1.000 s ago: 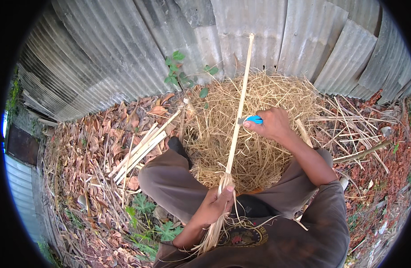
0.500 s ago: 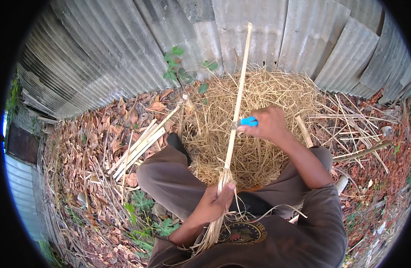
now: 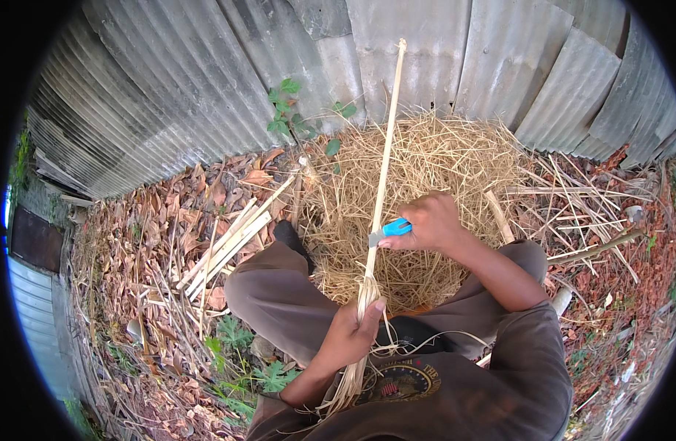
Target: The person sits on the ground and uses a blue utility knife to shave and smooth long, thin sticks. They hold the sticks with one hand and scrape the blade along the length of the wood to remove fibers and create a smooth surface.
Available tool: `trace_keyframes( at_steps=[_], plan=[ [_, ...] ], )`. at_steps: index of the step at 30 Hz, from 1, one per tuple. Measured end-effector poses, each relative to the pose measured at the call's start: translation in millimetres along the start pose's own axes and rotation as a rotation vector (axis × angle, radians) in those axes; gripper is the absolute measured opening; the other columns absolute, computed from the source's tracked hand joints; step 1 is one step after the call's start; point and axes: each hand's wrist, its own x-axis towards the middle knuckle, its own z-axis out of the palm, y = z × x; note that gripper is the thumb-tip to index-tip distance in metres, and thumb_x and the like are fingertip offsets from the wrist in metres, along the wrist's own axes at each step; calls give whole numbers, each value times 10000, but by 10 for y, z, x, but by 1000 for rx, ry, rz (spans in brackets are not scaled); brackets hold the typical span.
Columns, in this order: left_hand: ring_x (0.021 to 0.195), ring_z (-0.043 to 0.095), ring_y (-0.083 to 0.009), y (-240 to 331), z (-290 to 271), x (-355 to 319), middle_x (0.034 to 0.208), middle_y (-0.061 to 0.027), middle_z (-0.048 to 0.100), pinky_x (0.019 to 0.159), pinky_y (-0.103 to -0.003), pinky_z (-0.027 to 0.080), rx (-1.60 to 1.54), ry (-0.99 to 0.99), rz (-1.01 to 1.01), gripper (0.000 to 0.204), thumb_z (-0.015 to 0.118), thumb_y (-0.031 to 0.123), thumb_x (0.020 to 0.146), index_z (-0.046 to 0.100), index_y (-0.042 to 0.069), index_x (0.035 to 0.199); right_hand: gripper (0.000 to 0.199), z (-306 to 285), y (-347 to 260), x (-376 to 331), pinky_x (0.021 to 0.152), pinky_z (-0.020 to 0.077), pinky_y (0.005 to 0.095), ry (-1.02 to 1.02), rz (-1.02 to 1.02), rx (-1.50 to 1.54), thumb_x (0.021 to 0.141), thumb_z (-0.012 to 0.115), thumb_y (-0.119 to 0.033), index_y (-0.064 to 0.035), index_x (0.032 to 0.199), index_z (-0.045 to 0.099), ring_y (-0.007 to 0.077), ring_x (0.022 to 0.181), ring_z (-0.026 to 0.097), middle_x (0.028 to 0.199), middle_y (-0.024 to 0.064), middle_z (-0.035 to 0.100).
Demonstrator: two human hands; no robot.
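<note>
A long pale bamboo stick (image 3: 389, 140) slants up and away from my lap, with a knob at its far end. Thin peeled shavings (image 3: 348, 386) hang in a bunch from its near end. My left hand (image 3: 356, 331) is closed around that end and the shavings, thumb on top. In my right hand (image 3: 428, 223) is a knife with a blue handle (image 3: 397, 227). Its short metal blade (image 3: 375, 239) rests against the stick, a little beyond the bunched shavings. The fingers of my right hand wrap the handle and partly hide it.
A heap of straw-like shavings (image 3: 455, 154) lies between my legs and the corrugated metal fence (image 3: 408, 59). Split bamboo strips (image 3: 228, 246) rest on dry leaves at left; more sticks (image 3: 588, 213) are scattered at right. Green plants (image 3: 275, 375) grow by my left knee.
My right hand has drawn the knife down along the stick, toward my left hand. The stick's far end has shifted slightly left. My left hand keeps its hold.
</note>
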Motion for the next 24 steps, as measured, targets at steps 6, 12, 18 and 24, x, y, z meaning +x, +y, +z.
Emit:
trace_keyframes(
  at_steps=[6,12,18,24],
  plan=[
    [480,414,-46,-39,31,-50,535,40,423,443,-238,350,12,-10,11,319,455,257,1011,475,59,762,777,136,411,128,349,355,342,-37,270,-76,757,412,-835,-121,480,543,193,329,469,368,18,415],
    [483,411,-39,-21,13,-120,540,44,423,442,-231,346,-27,-17,-11,316,457,259,1011,479,60,766,777,78,30,36,355,353,322,-123,136,-28,790,347,-835,-148,468,514,150,325,435,377,-7,411],
    [507,422,-48,-109,83,-331,567,36,442,462,-250,361,7,-135,-34,275,472,246,1004,497,61,803,820,22,759,169,380,378,371,-157,575,-59,812,367,-803,-77,516,608,210,390,524,397,38,465],
    [520,446,-78,-157,88,-383,570,-1,454,479,-290,385,83,-82,-4,235,512,225,986,525,36,846,845,-52,856,182,389,399,371,-178,588,-117,813,317,-818,-75,523,596,216,401,525,413,43,478]
  ],
)
